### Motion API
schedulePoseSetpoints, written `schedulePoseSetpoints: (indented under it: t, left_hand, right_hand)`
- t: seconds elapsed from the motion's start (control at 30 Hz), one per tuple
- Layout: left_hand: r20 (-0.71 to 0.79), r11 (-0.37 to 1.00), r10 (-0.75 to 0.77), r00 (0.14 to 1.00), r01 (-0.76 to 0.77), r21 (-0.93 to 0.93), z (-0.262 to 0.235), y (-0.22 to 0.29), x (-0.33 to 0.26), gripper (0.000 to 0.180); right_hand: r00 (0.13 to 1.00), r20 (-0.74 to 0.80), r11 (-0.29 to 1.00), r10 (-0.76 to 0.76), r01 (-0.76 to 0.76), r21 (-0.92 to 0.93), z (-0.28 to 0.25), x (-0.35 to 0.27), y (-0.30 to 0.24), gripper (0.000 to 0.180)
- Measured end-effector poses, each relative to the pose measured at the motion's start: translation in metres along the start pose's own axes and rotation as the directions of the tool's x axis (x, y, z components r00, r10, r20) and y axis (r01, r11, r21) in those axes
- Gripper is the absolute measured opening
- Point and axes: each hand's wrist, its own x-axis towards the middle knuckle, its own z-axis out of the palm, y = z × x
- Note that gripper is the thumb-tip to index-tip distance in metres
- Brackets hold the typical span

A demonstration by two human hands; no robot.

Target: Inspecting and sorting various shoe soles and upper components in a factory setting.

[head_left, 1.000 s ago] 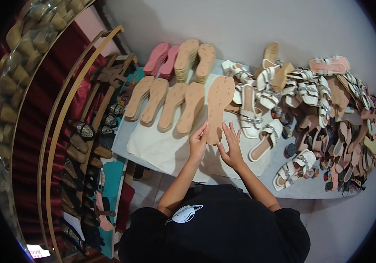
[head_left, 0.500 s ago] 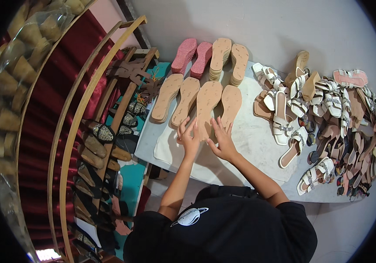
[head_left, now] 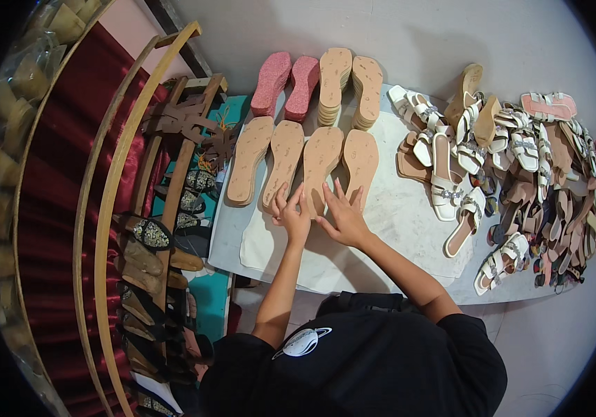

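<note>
Tan shoe insoles are stacked in a front row on the white sheet (head_left: 402, 240). My left hand (head_left: 291, 214) rests against the left side of the third insole stack (head_left: 323, 156) at its narrow end, its fingers bent but apart. From the right, my right hand (head_left: 344, 219) lies with spread fingers at the same end, fingertips on or beside the insoles. Its outer fingers reach the lower end of the fourth stack (head_left: 360, 156). Left of these stand two more tan stacks, the second insole stack (head_left: 284, 153) close to my left fingers and the first insole stack (head_left: 249, 156) farther off.
Behind stand pink insole stacks (head_left: 271, 80) and tan insole stacks (head_left: 335, 73) near the wall. White sandals (head_left: 444, 184) and other footwear crowd the table's right side. On the left are a wooden rack (head_left: 173, 187) with shoes, a dark red cloth (head_left: 68, 153) and bagged shoe lasts (head_left: 6, 146).
The view has shifted slightly. Both hands stay at the narrow end of the third stack; my right hand's fingers have moved farther over that end.
</note>
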Motion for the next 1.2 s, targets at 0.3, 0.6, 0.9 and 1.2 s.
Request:
schedulePoseSetpoints:
  t: [0.3,0.6,0.9,1.2]
  left_hand:
    - [-0.003,0.991,0.094,0.996,-0.093,0.092,0.002,-0.001,0.003,0.027]
    - [-0.008,0.978,0.091,0.996,-0.088,0.19,0.005,-0.001,0.002,0.027]
    - [0.018,0.97,0.091,0.996,-0.093,0.224,0.001,0.002,0.0,0.027]
    - [0.0,0.938,0.115,0.993,-0.109,0.33,0.003,0.006,0.001,0.026]
  right_hand:
    - [0.999,0.019,0.985,-0.041,0.044,-0.168,0.004,0.004,0.003,0.074]
    - [0.998,-0.01,0.978,-0.059,0.056,-0.203,0.011,0.004,0.005,0.073]
    - [0.999,-0.001,0.981,-0.043,0.042,-0.188,0.011,0.003,0.001,0.072]
    - [0.998,0.055,0.969,-0.017,0.03,-0.245,0.017,0.002,0.005,0.07]
